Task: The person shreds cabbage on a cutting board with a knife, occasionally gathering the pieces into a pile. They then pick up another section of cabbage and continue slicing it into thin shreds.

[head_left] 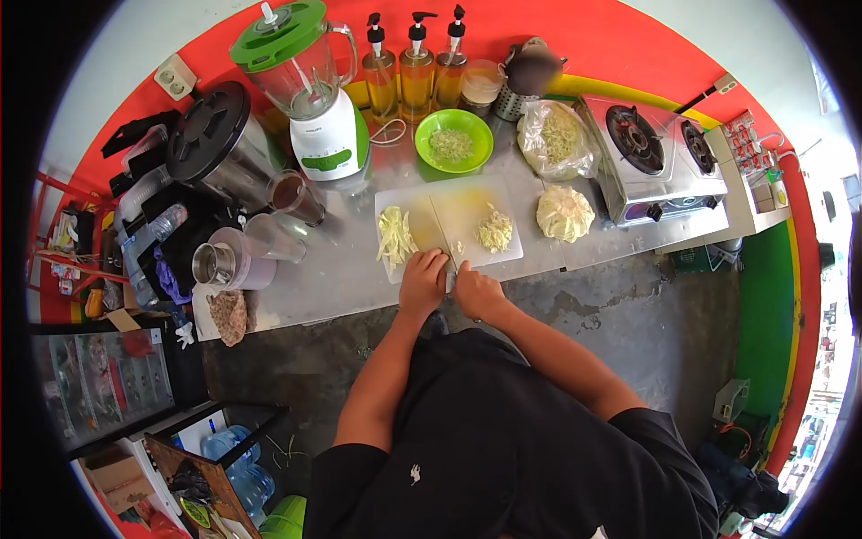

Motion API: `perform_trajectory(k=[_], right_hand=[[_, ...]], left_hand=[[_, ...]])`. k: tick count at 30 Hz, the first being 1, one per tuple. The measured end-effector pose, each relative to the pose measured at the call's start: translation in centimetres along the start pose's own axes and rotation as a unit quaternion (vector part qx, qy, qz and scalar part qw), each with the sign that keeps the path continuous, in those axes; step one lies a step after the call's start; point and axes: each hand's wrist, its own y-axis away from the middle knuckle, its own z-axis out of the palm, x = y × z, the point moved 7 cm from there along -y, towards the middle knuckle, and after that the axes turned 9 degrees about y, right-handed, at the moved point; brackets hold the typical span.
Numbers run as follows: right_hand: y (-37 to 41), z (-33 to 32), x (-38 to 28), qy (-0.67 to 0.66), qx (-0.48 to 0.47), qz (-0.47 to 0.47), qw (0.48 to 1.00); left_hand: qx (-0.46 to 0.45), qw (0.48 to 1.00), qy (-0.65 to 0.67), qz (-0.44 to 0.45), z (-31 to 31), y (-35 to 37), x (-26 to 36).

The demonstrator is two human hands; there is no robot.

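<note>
On the white cutting board (489, 190), my right hand (479, 293) is closed around what looks like a knife (444, 225), its thin blade pointing away from me. My left hand (424, 280) rests at the board's near edge beside the blade, fingers bent together; whatever lies under them is hidden. Pale cabbage strips (395, 236) lie on the left of the board. To the right of the blade sits a pile of finely chopped cabbage (494, 231), with a few small bits near my fingers.
A cabbage head (565, 214) sits right of the board, below a plastic bag of shredded cabbage (558, 141). Behind the board stands a green bowl (482, 157) holding chopped cabbage. A blender (328, 144), pump bottles (416, 76) and a gas stove (620, 184) line the counter.
</note>
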Motion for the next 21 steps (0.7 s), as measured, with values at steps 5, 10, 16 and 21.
perform_trajectory(k=[5,10,16,21], right_hand=[[0.8,-1.0,0.2,0.015,-0.023,-0.008,1.0],[0.2,0.3,-0.1,0.013,-0.012,-0.001,1.0],[-1.1,-0.9,-0.1,-0.003,-0.018,-0.021,1.0],[-0.5,-0.2,-0.7,0.006,-0.029,-0.015,0.999]], left_hand=[[0.004,1.0,-0.007,0.002,-0.4,-0.2,0.4],[-0.005,1.0,-0.008,-0.003,0.1,0.1,-0.2],[-0.007,1.0,0.012,-0.012,0.1,0.2,-0.3],[0.013,1.0,0.009,-0.025,0.1,0.4,-0.3]])
